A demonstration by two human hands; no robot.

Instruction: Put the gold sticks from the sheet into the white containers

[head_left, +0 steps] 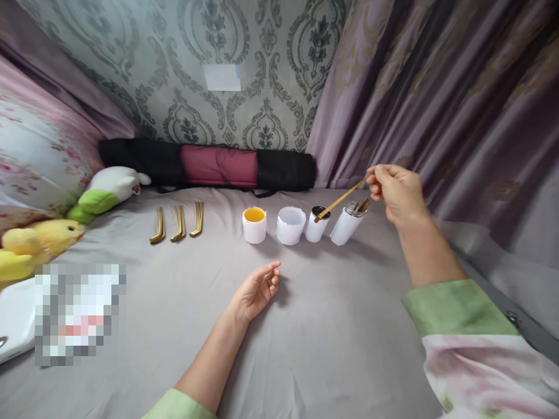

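Slender gold-coloured, metallic-looking stick [342, 199]: slanted, lower end near white, dark-mouthed cylindrical cup [314, 231]; probably light, stiff, slick (best taken by upper end). Right hand [397, 191]: fingers pinching that end. Left hand [258, 292]: fingers half-curled, empty.

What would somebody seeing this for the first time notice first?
Probably the right hand, raised at the right and pinching a slim gold-coloured stick that slants down toward the dark-mouthed white container. The bright yellow-orange inside the leftmost white container of the row of four likely comes next. Left of that row, three gold-coloured bundles lying on the grey cloth also stand out.
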